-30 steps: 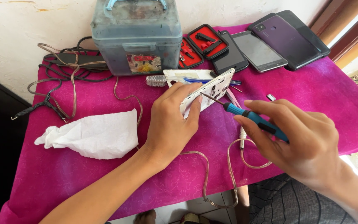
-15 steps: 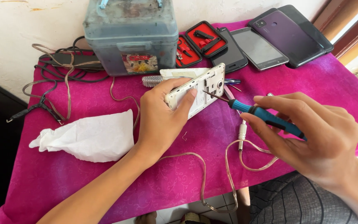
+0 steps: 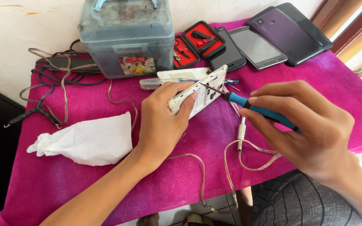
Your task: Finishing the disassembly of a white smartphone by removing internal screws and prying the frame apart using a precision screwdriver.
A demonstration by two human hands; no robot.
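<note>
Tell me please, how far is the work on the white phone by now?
Done: the white phone already has its back cover off, so the inside shows. In hand: the left hand holds it tilted above the pink cloth, and the right hand puts the tip of the blue screwdriver on its open back. Left: no loose screws or removed parts can be seen, so the inside work seems only begun.
</note>
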